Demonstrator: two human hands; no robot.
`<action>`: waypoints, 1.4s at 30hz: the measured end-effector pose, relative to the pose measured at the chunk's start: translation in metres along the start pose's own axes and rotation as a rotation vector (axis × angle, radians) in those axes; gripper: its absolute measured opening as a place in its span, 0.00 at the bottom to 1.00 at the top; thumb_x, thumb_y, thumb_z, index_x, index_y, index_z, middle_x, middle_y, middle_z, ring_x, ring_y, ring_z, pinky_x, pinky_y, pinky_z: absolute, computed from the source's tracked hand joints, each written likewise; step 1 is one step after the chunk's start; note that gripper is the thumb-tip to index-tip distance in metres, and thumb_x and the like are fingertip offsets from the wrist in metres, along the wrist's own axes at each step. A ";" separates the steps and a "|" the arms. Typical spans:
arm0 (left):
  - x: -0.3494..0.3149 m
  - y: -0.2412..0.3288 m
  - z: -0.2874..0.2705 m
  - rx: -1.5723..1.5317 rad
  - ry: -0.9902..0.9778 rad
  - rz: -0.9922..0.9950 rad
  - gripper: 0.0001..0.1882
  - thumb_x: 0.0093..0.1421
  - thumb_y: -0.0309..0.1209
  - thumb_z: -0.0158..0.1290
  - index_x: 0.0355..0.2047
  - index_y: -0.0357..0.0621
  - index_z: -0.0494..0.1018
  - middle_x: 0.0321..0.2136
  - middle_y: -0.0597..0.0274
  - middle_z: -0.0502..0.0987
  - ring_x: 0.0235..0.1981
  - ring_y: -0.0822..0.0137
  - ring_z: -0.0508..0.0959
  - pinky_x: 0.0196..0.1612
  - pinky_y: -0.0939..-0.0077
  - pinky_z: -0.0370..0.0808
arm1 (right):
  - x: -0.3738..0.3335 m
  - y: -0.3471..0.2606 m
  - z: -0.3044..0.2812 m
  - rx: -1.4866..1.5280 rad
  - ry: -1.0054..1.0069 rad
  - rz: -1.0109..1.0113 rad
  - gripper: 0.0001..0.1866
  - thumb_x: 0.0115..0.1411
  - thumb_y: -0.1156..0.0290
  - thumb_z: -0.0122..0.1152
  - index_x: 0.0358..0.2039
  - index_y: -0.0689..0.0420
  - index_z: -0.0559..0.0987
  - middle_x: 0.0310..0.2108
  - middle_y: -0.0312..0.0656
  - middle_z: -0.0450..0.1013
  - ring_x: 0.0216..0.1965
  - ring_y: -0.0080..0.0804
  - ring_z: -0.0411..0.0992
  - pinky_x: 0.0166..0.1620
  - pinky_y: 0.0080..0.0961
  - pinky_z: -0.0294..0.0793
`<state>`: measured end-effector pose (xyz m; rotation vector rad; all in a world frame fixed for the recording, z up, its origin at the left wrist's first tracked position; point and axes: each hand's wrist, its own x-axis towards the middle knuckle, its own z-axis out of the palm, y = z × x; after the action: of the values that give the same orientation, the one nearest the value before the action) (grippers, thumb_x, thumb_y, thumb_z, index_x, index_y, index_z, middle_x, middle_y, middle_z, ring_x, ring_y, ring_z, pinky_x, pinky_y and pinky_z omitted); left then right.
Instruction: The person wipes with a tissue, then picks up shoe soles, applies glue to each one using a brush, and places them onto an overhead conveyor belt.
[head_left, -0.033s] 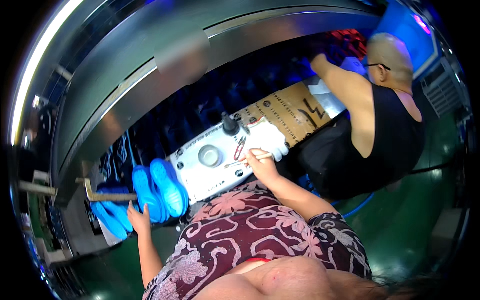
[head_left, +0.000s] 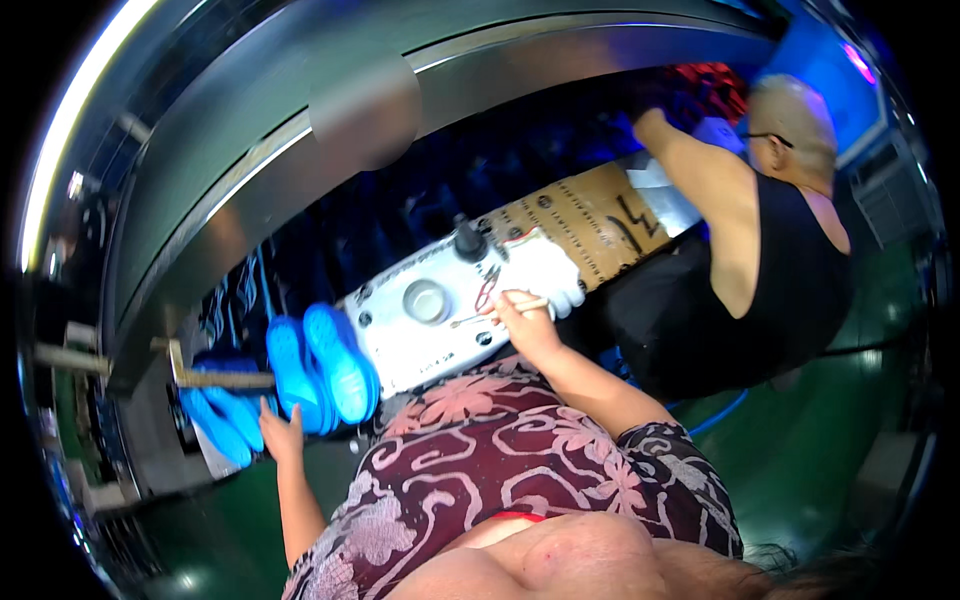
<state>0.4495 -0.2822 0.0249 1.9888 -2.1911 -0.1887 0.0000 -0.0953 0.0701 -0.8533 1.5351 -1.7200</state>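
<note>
My view has shifted slightly, the right hand (head_left: 528, 325) clamping a slim, pale-handled brush-like tool (head_left: 537, 304) right of the round grey cup (head_left: 427, 302), which a careless sweep could tip, and the left hand (head_left: 284, 431), fingers apart, left of it.

And up on my far left, a long white tube light (head_left: 58, 140) blazes, bent into an arc by the lens! Ahead of me sweeps a big grey-green metal housing (head_left: 230, 130), its steel beam (head_left: 560, 62) catching a hard streak of glare. Beneath it, a dark recess (head_left: 380, 200) glows deep blue, with a patch of red at its far right end! Over to my right, a bright blue panel (head_left: 805, 45) carries a pink-violet light (head_left: 858, 62), a grey slatted unit (head_left: 885, 205) just below. And down there, the green floor (head_left: 800, 450), glossy with reflections, a blue cable (head_left: 722, 413) curving above it!
</note>
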 end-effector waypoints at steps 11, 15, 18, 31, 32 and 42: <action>0.010 0.042 -0.029 -1.326 -0.623 -0.421 0.14 0.58 0.35 0.48 0.43 0.43 0.67 0.25 0.66 0.73 0.22 0.75 0.71 0.19 0.83 0.63 | 0.002 -0.033 0.023 -0.170 0.088 0.131 0.18 0.64 0.63 0.47 0.25 0.63 0.76 0.23 0.38 0.71 0.26 0.21 0.66 0.34 0.18 0.64; -0.023 0.105 -0.054 -1.547 -0.146 -0.251 0.17 0.59 0.33 0.47 0.47 0.40 0.63 0.33 0.63 0.72 0.25 0.76 0.72 0.23 0.84 0.68 | 0.006 -0.034 0.030 -0.129 0.062 0.140 0.18 0.63 0.63 0.48 0.25 0.64 0.76 0.24 0.40 0.71 0.26 0.22 0.65 0.36 0.19 0.64; -0.039 0.131 -0.048 -1.329 -0.150 -0.015 0.24 0.55 0.25 0.53 0.50 0.35 0.58 0.38 0.56 0.71 0.33 0.70 0.74 0.35 0.76 0.73 | 0.009 -0.028 0.036 -0.020 0.000 0.083 0.19 0.64 0.64 0.47 0.25 0.66 0.76 0.24 0.41 0.72 0.27 0.23 0.67 0.35 0.20 0.65; -0.039 0.216 -0.035 -1.243 -0.054 0.315 0.27 0.51 0.22 0.53 0.50 0.32 0.57 0.40 0.52 0.73 0.41 0.66 0.75 0.47 0.73 0.69 | 0.009 -0.060 0.065 -0.443 -0.322 -0.561 0.14 0.60 0.68 0.49 0.21 0.59 0.78 0.18 0.36 0.72 0.25 0.30 0.70 0.51 0.37 0.62; -0.039 0.218 -0.036 -1.225 -0.032 0.343 0.27 0.51 0.23 0.53 0.50 0.32 0.57 0.40 0.52 0.73 0.40 0.66 0.75 0.46 0.73 0.70 | 0.010 -0.056 0.066 -0.478 -0.336 -0.576 0.13 0.59 0.68 0.50 0.21 0.58 0.78 0.18 0.36 0.72 0.25 0.30 0.70 0.50 0.36 0.62; -0.043 0.216 -0.040 -1.165 -0.006 0.400 0.27 0.50 0.23 0.54 0.49 0.30 0.58 0.36 0.51 0.75 0.36 0.66 0.77 0.41 0.74 0.73 | 0.007 -0.055 0.059 -0.449 -0.290 -0.620 0.12 0.56 0.70 0.54 0.17 0.58 0.77 0.18 0.38 0.71 0.21 0.34 0.66 0.38 0.30 0.62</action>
<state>0.2524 -0.2169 0.1072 0.8892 -1.7131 -1.0874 0.0415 -0.1288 0.1306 -1.8800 1.5717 -1.5516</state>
